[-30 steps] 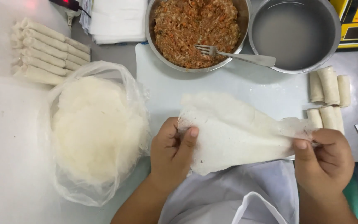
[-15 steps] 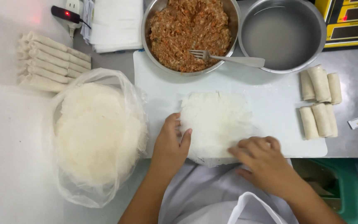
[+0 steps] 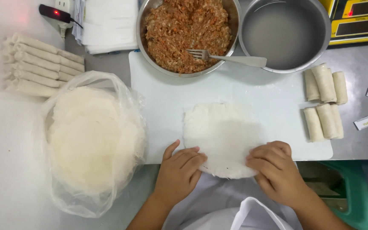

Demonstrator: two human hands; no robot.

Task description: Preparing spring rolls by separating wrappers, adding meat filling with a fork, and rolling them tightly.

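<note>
Rice-paper wrapper (image 3: pixel 222 136), thin, pale and roughly round with a ragged edge, lies flat on the white cutting board (image 3: pixel 273 98), its near edge hanging just over the board's front. The left hand (image 3: pixel 179 172) rests with fingers (image 3: pixel 188 157) flat and close together on the wrapper's lower left edge; the right hand (image 3: pixel 277 170) presses its fingers (image 3: pixel 267 152) the same way on the lower right edge. Neither hand grips anything; both only lie on the sheet. Left of the board a clear plastic bag (image 3: pixel 90 140) holds a stack of more wrappers. Beyond the board stand a metal bowl of minced filling (image 3: pixel 186 32) with a fork (image 3: pixel 231 57) lying across its rim, and a metal bowl of cloudy water (image 3: pixel 284 32). Finished rolls (image 3: pixel 324 102) lie at the board's right end, and more rolls (image 3: pixel 39 66) are lined up at the far left of the counter (image 3: pixel 358 64). Nothing sits between the hands and the wrapper.
</note>
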